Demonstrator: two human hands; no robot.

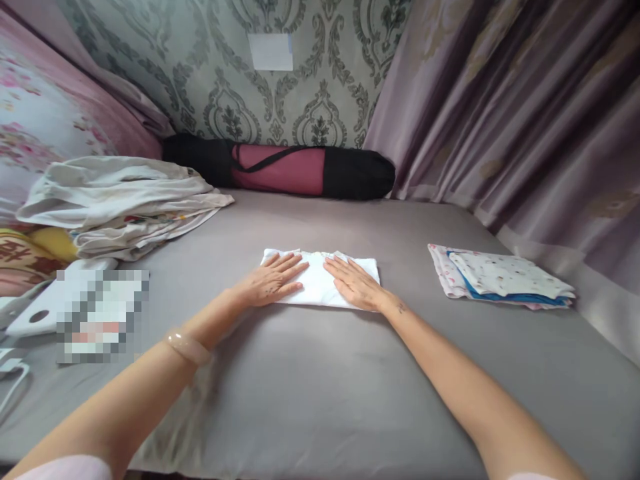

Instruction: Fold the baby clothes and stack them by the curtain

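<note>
A white folded cloth (317, 287), probably a garment, lies flat on the grey sheet in front of me. My left hand (274, 279) rests palm down on its left half, fingers stretched out. On the right half lies my right hand (353, 283), also flat with its fingers extended. Between the two hands the middle of the cloth shows, with a slightly uneven far edge. Neither hand grips anything. A pale bangle (186, 348) sits round my left wrist.
To the right lies a stack of folded patterned cloths (505, 275). A heap of pale clothes (125, 200) is at the left, behind a white object with a hole (35, 317) and a blurred-out item (103, 317). A black and maroon long bag (280, 170) lies along the wall.
</note>
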